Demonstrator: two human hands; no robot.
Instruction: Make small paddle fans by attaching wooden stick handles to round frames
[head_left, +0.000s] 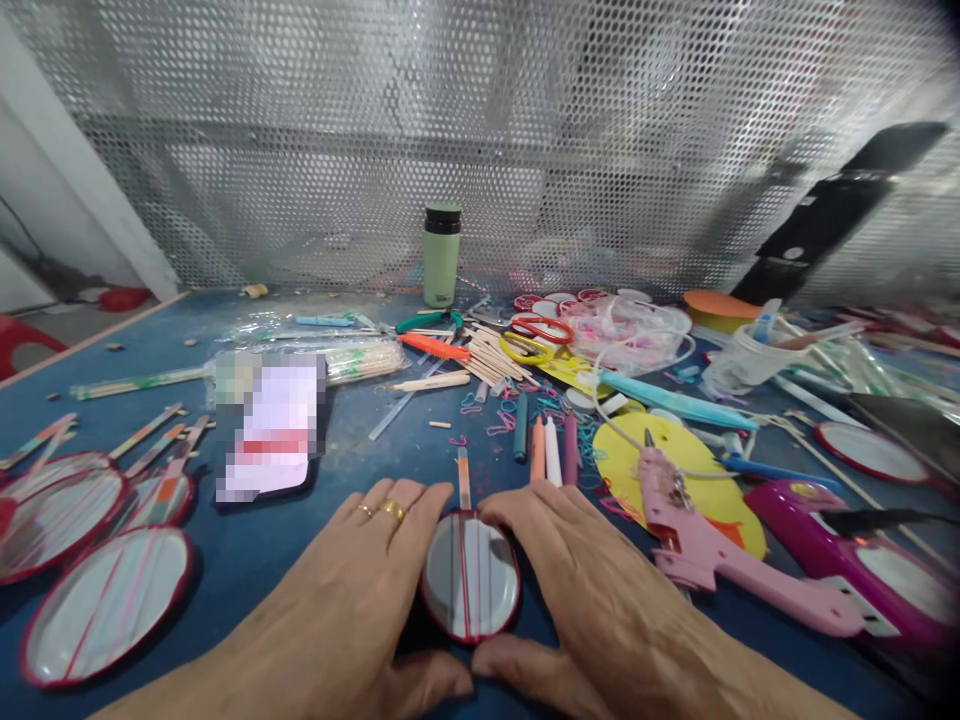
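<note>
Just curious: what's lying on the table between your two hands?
In the head view, a red-rimmed disc with a stick lies between left hand and right hand.

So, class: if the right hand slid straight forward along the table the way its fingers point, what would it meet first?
Probably the upright stick on the round red-rimmed lid that the right hand touches; depth is hard to judge.

Round lid (471,577) between both hands, glue gun (701,545) right.
</note>
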